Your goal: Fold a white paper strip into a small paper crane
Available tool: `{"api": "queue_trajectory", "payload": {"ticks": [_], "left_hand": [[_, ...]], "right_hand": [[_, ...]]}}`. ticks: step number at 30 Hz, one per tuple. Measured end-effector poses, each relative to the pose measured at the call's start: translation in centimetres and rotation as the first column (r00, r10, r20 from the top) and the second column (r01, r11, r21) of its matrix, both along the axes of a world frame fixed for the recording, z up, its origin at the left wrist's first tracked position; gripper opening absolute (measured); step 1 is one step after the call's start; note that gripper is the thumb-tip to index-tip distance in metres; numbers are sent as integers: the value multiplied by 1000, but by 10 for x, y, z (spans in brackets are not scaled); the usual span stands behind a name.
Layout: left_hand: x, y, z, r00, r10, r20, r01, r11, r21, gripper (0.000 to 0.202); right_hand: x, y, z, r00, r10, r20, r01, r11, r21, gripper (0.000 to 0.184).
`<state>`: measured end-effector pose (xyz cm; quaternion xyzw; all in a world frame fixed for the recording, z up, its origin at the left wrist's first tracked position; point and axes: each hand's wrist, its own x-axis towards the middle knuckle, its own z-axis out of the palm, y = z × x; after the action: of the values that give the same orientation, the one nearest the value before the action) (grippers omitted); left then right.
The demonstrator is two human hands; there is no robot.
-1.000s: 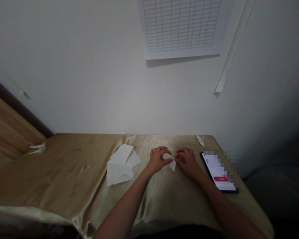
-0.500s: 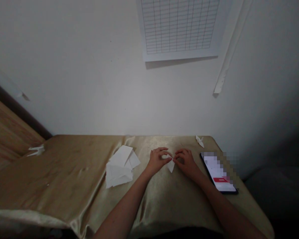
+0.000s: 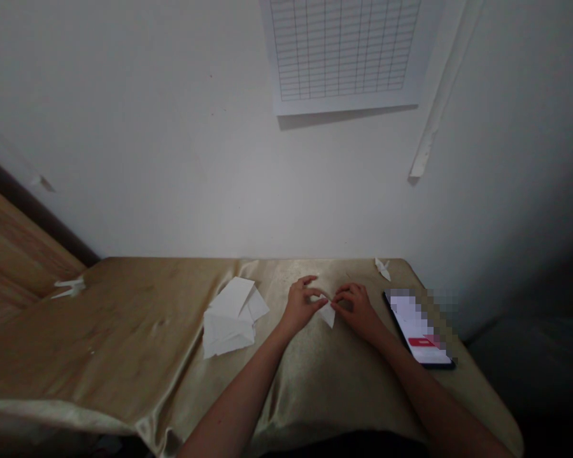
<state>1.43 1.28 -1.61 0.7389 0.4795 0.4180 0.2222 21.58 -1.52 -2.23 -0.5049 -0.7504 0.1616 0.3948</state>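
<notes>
Cloth-covered table (image 3: 124, 331): paper stack (image 3: 229, 318), phone (image 3: 420, 331), folded paper (image 3: 328, 313).

The pile of paper sheets (image 3: 232, 315) lies near the left hand (image 3: 302, 304) on its left and blocks a low sweep that way. Past the pile, the gold cloth (image 3: 124, 331) runs open out to a paper scrap (image 3: 69, 287) at the far edge. The folded paper (image 3: 328, 313) fills the gap between the hands. The phone (image 3: 420, 327) lies flat just right of the right hand (image 3: 358, 306). Ahead, a small paper figure (image 3: 382, 268) sits by the wall (image 3: 172, 159), which closes that side. The cloth is open under the forearms.
</notes>
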Motion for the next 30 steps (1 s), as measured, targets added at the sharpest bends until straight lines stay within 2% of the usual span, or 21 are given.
{"api": "queue_trajectory", "payload": {"ticks": [5, 11, 16, 25, 30], "left_hand": [[2, -2, 1, 999, 13, 29, -14, 1000, 28, 10], [4, 0, -8, 994, 78, 76, -79, 997, 15, 12], [6, 1, -13, 996, 65, 62, -66, 998, 19, 15], [12, -6, -7, 997, 76, -22, -77, 997, -7, 14], [13, -7, -3, 995, 99, -32, -99, 995, -19, 5]], "right_hand": [[0, 1, 0, 1000, -4, -13, 4, 1000, -2, 5], [0, 0, 1, 1000, -19, -13, 19, 1000, 4, 7], [-2, -1, 3, 998, -54, -10, 54, 998, 10, 7], [-2, -1, 1, 999, -40, -13, 40, 999, 27, 6], [-1, 0, 1, 999, -32, -12, 32, 999, 4, 6]]}}
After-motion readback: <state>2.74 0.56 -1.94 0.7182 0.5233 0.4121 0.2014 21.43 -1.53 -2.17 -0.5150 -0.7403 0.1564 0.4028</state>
